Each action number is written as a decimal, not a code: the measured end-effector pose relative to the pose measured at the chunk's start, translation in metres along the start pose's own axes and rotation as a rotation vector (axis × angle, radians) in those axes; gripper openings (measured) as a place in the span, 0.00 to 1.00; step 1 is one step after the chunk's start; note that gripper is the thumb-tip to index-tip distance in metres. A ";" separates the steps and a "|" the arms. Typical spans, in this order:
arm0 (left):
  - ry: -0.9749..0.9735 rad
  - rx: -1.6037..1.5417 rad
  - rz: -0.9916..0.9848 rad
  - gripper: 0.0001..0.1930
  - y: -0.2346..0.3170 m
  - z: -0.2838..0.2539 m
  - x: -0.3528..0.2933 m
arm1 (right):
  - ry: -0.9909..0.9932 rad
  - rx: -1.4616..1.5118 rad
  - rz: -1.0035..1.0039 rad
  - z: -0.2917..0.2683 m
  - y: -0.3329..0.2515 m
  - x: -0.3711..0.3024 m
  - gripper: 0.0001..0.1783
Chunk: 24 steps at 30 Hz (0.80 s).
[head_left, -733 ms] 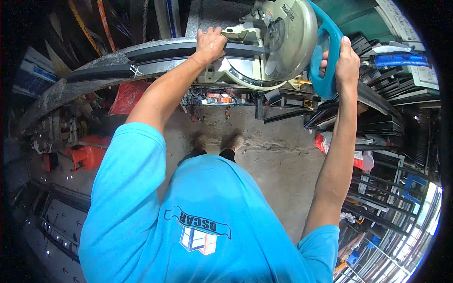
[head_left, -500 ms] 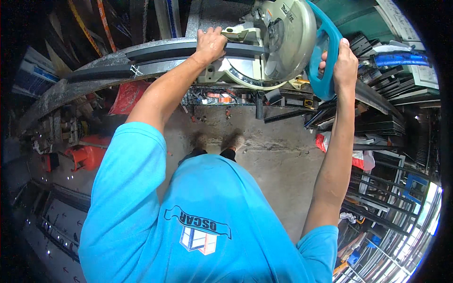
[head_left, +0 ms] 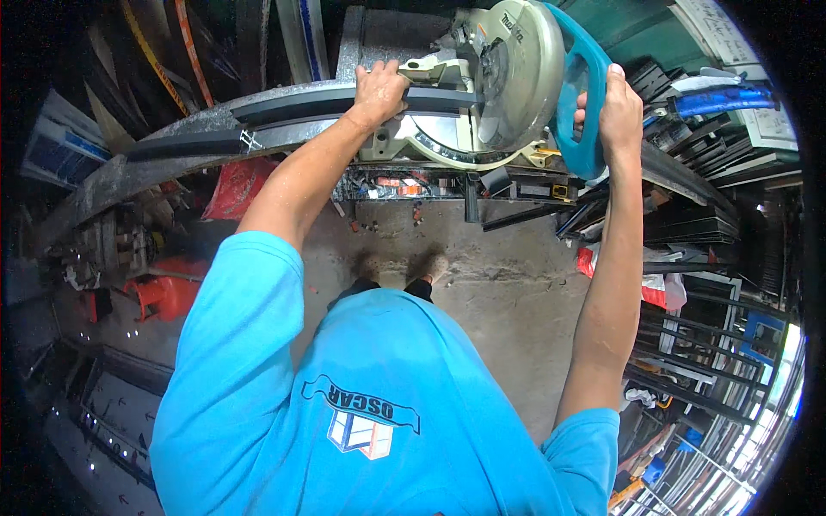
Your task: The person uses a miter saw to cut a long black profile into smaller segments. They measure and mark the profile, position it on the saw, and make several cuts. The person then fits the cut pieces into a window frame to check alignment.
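Note:
A miter saw with a cream blade guard [head_left: 538, 73] stands on the bench ahead of me. My right hand [head_left: 621, 120] is wrapped round its teal loop handle [head_left: 588, 161], with the thumb up along the outer side. At the saw's left, my left hand [head_left: 381, 93] is closed over a long dark metal profile [head_left: 297, 107], pressing it by the fence. The profile lies along the bench and its right end reaches the guard. The guard covers most of the blade, and I cannot tell whether the blade touches the profile.
Another dark profile [head_left: 185, 144] lies on the bench's left part. Long bars lean behind it. Dark offcuts [head_left: 688, 168] are stacked at the right. A red bag [head_left: 241, 185] hangs below the bench, and an orange-red object [head_left: 163, 288] stands on the floor at left.
Both hands keep their holds on the profile and the saw handle. The whole view has shifted slightly, with the saw a little further left in it.

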<state>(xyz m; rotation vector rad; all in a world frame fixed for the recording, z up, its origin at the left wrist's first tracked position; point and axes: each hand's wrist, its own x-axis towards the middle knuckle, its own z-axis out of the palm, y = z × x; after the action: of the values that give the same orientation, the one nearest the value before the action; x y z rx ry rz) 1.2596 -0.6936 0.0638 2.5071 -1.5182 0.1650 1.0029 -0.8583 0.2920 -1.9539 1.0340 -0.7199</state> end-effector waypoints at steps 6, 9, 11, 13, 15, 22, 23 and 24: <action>-0.035 -0.206 0.071 0.25 -0.025 -0.003 -0.003 | -0.066 0.100 0.032 -0.013 -0.016 0.029 0.37; -0.056 -0.224 0.093 0.22 -0.046 -0.024 -0.009 | -0.079 0.098 0.044 -0.016 -0.033 0.043 0.38; -0.078 -0.241 0.087 0.25 -0.057 -0.041 -0.015 | -0.091 0.086 0.055 -0.017 -0.048 0.051 0.39; -0.092 -0.267 0.120 0.27 -0.071 -0.055 -0.018 | -0.117 0.067 0.059 -0.017 -0.057 0.067 0.40; -0.150 -0.335 0.116 0.28 -0.076 -0.066 -0.015 | 0.011 -0.102 -0.078 -0.017 -0.044 0.090 0.44; -0.288 -0.612 0.014 0.30 -0.089 -0.080 -0.017 | -0.022 -0.189 -0.142 -0.024 -0.055 0.083 0.45; -0.294 -0.627 0.002 0.30 -0.087 -0.082 -0.017 | -0.003 -0.212 -0.142 -0.024 -0.055 0.083 0.45; -0.316 -0.639 -0.008 0.30 -0.083 -0.087 -0.017 | 0.017 -0.237 -0.142 -0.023 -0.053 0.084 0.44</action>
<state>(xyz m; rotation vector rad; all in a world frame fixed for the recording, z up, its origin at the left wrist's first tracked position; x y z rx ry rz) 1.3264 -0.6210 0.1355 2.0740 -1.3710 -0.6439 1.0489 -0.9199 0.3588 -2.2466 1.0371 -0.7194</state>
